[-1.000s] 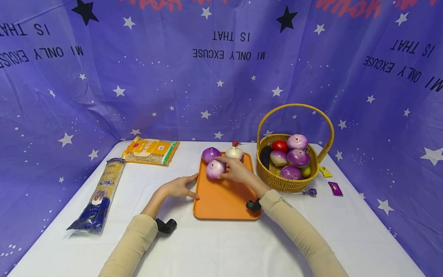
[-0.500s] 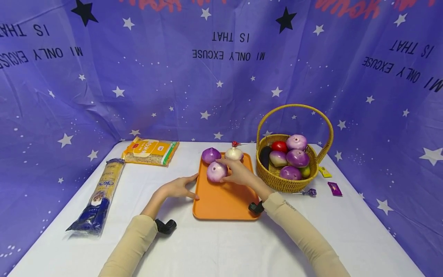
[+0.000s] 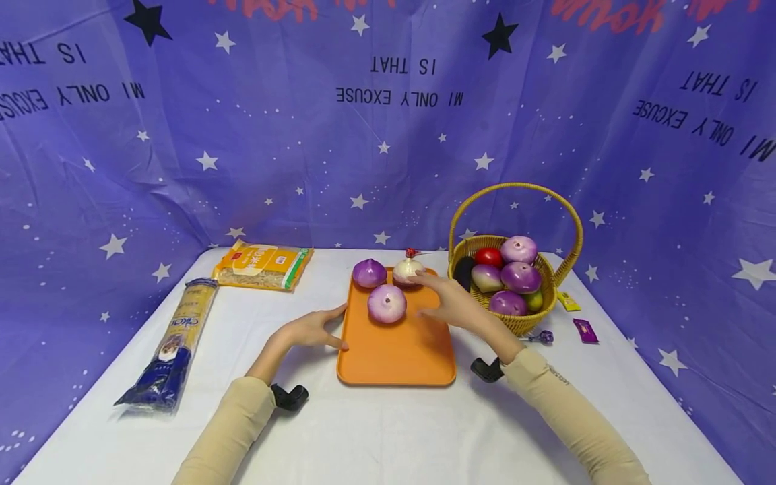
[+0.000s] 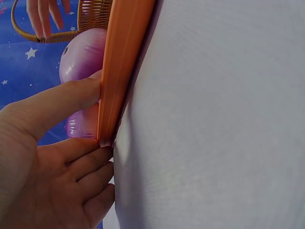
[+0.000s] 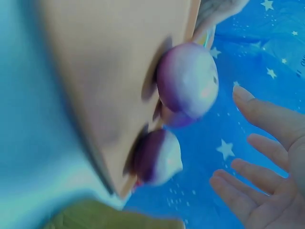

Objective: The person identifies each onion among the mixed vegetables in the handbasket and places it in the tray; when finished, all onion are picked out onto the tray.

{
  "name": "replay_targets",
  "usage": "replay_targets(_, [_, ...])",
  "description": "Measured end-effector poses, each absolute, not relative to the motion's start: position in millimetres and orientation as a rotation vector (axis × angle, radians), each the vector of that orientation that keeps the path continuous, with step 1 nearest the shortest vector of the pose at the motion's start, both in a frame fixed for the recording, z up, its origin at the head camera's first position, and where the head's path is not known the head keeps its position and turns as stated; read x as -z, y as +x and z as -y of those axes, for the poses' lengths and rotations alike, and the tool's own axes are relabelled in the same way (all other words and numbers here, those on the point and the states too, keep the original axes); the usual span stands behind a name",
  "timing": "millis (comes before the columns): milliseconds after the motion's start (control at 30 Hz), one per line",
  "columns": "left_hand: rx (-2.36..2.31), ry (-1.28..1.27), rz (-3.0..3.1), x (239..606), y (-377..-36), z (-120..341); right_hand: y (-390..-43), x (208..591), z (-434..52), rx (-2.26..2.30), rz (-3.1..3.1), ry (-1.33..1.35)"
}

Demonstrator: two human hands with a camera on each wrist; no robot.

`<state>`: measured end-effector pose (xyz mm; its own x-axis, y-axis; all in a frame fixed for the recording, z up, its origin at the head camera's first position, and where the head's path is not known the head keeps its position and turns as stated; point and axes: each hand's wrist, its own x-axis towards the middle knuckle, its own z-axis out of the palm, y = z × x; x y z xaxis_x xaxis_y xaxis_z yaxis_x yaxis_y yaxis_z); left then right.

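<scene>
right hand (image 3: 451,304) now off the nearest onion (image 3: 386,303), fingers spread; left hand (image 3: 312,328) flat against the tray (image 3: 394,353) edge

Bare orange tray (image 3: 394,353) floor across the near half; three onions (image 3: 386,303) crowding the far end. Wicker basket (image 3: 515,322) with tall handle blocking the right side, just beside the open right hand (image 3: 451,304). Left rim taken by the left hand (image 3: 312,329). Open tabletop (image 3: 388,431) in front.
</scene>
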<state>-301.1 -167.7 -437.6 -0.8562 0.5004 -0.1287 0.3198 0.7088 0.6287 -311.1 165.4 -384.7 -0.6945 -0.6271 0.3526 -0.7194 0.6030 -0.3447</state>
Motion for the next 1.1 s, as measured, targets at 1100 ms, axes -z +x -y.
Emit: replay_targets(1100, [-0.875,0.658,-2.619,438.3,-302.6,167.9,-315.4,316.1,-326.9,-0.259,2.974,0.898])
